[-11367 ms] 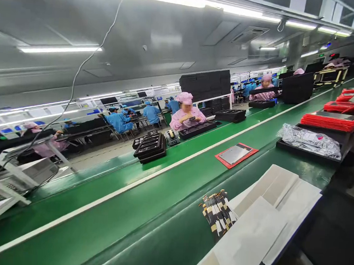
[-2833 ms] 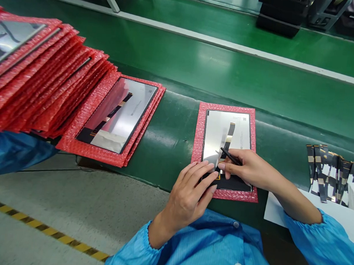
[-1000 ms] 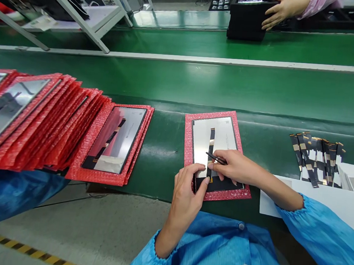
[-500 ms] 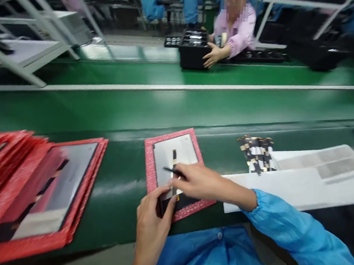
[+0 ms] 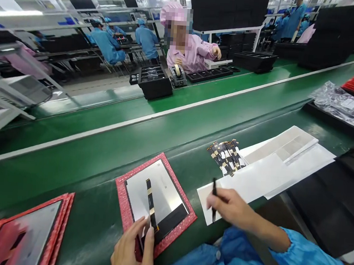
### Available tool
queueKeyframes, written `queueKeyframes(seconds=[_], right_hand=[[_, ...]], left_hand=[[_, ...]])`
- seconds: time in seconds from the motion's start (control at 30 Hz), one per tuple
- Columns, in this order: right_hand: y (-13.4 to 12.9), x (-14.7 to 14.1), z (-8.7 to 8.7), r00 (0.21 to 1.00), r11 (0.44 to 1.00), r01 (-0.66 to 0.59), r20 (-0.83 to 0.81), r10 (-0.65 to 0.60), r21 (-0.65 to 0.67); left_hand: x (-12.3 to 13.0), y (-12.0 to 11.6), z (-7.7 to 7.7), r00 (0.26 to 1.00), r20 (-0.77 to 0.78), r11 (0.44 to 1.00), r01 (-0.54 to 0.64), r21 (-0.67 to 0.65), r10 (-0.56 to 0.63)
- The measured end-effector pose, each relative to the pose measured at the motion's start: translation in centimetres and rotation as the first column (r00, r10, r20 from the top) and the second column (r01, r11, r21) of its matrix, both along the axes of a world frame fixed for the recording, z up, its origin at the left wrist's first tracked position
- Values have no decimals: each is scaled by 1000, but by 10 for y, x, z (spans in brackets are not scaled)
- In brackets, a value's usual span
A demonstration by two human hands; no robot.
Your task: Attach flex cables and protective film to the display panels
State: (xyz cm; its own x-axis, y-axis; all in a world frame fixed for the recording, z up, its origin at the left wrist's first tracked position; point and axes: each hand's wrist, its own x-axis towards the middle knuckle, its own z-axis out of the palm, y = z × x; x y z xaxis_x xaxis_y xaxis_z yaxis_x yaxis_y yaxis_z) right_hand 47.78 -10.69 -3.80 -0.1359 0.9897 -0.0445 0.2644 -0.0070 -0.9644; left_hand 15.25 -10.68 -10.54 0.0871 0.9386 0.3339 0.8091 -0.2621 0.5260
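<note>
Fitting the flat black-and-gold ribbon cable (image 5: 150, 201) on the silver rectangular panel (image 5: 163, 188), near left, seems in hand: the left hand (image 5: 130, 250) touches it, fingers parted, while the right hand (image 5: 231, 205) grips slim black tweezers (image 5: 214, 188), which next need precise aim

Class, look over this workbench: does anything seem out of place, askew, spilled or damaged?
Nothing looks spilled or visibly damaged. Mildly untidy: the pile of black-and-gold strips is loosely fanned, and the white sheets near it overlap unevenly.

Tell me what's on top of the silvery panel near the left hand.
A dark strip lies on the silvery panel, reaching its black band. The left hand hides part of one corner; what's beneath can't be seen.
</note>
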Motion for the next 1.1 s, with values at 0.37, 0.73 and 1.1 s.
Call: queueKeyframes(seconds=[0.37,0.73,1.1], right_hand=[[12,61,-48,958,964,247,-125,-258,-100],[10,60,-54,964,962,264,-3,-264,-69],[9,64,-53,988,985,149,-38,-152,-84]], left_hand=[[131,-2,28,757,-431,789,597,147,-492],[145,-8,12,662,-529,759,649,48,-532],[147,-10,16,725,-211,755,626,-195,-656]])
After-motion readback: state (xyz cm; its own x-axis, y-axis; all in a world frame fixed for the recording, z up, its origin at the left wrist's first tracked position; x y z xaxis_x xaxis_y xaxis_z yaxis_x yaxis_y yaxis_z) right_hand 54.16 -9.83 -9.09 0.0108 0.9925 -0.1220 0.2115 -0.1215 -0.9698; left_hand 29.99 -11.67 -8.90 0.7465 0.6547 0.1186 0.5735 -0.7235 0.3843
